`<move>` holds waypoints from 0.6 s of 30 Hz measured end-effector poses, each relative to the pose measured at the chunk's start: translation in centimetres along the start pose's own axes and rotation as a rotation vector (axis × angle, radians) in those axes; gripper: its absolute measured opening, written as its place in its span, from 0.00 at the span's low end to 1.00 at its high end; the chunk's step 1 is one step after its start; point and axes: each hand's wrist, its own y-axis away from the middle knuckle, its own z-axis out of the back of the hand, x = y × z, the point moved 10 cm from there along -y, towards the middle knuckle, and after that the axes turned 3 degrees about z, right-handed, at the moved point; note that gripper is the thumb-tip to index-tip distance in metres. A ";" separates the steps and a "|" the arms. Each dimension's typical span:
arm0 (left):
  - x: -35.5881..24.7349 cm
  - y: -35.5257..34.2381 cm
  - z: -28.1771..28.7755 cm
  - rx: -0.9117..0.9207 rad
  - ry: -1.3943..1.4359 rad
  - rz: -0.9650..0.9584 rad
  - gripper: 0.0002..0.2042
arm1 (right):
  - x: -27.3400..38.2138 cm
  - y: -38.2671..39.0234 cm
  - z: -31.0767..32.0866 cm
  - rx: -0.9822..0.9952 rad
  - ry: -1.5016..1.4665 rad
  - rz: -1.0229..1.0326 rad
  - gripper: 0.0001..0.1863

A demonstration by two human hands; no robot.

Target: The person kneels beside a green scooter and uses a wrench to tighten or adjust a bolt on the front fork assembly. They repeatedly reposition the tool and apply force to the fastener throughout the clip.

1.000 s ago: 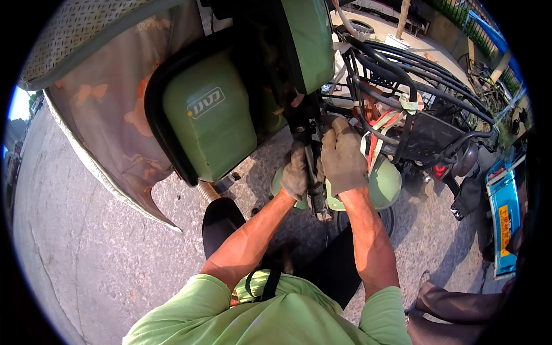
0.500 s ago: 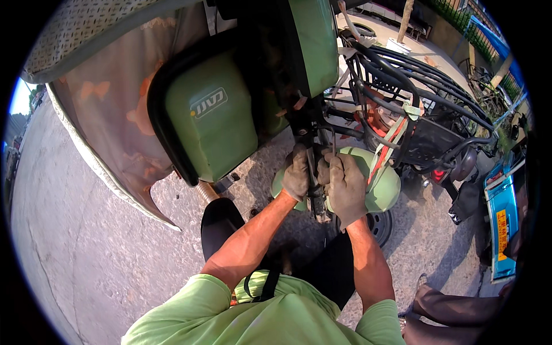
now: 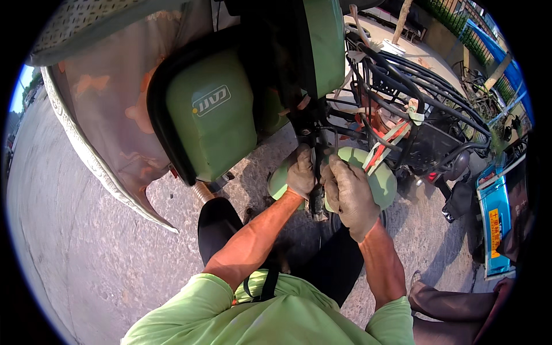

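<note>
My left hand (image 3: 301, 169), in a grey glove, is closed on a black metal front column (image 3: 317, 201) of the vehicle. My right hand (image 3: 349, 192), also gloved, is closed beside it, just right of the column; what it holds is hidden by its fingers. A thin bent metal rod shows just above it. Behind both hands sits a pale green mudguard (image 3: 376, 187) over a wheel. A green padded fairing (image 3: 213, 132) with black edging is to the upper left.
A grey cloth shield (image 3: 103, 126) hangs at left. A tangle of black rack frames with straps (image 3: 422, 146) is at right, beside a blue vehicle panel (image 3: 486, 201). Another person's bare leg (image 3: 454, 302) is at lower right, near me, on concrete (image 3: 98, 247).
My right hand has turned and shifted down and to the right from the top of the column, its forearm swinging right. My left hand stays on the column, with little movement.
</note>
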 end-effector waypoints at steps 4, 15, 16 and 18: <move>-0.5 0.1 -0.8 0.074 -0.014 0.031 0.25 | 0.1 0.1 1.1 0.035 0.060 0.040 0.19; -4.1 0.5 -0.6 0.016 -0.042 -0.082 0.21 | -0.1 -0.3 1.2 0.061 -0.044 0.057 0.19; -5.0 0.5 -0.7 -0.028 -0.122 -0.176 0.22 | -0.1 -0.5 1.3 0.081 -0.059 0.039 0.20; -3.5 0.2 -0.8 -0.030 -0.295 -0.221 0.21 | 0.6 -0.6 -0.1 0.116 -0.145 -0.012 0.24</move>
